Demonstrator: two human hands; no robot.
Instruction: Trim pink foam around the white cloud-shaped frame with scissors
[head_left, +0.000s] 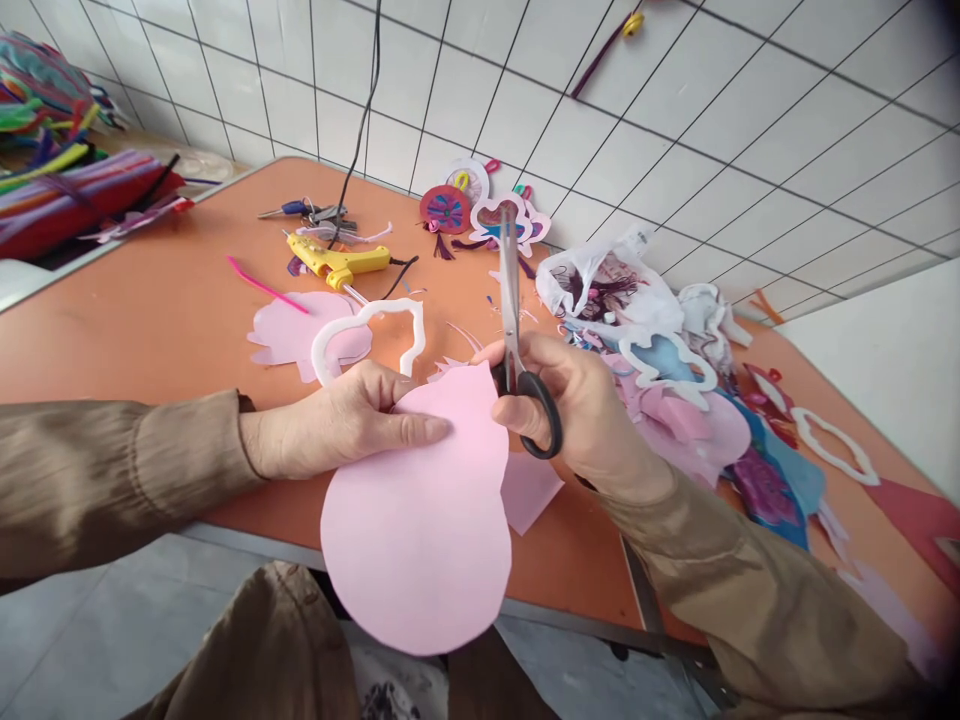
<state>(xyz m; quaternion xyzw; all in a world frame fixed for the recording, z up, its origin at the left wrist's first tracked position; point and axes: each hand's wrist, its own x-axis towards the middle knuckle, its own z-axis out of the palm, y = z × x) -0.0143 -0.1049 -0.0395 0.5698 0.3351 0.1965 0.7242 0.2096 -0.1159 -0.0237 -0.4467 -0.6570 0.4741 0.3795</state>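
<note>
My left hand (pixel 367 425) grips a pink sheet (pixel 420 560) cut to a rounded outline, its thumb lying flat on top. The sheet hangs partly past the table's front edge. In my right hand (pixel 577 410) is a pair of scissors (pixel 511 300) with black handles, thumb in one loop. Their blades point up and away, close together, just beyond the sheet's upper right corner. Under the sheet lies a pink offcut (pixel 529 488). A white wavy frame (pixel 322 345) rests beyond my left hand, partly over another pink cut shape (pixel 281 330).
A yellow glue gun (pixel 337 262) with a black cord lies on the orange table (pixel 187 290). Decorated round pieces (pixel 446 210) lean near the tiled wall. A white plastic bag (pixel 622 280), frames and scraps crowd the right side. Colourful pipe cleaners (pixel 82 195) fill the far left.
</note>
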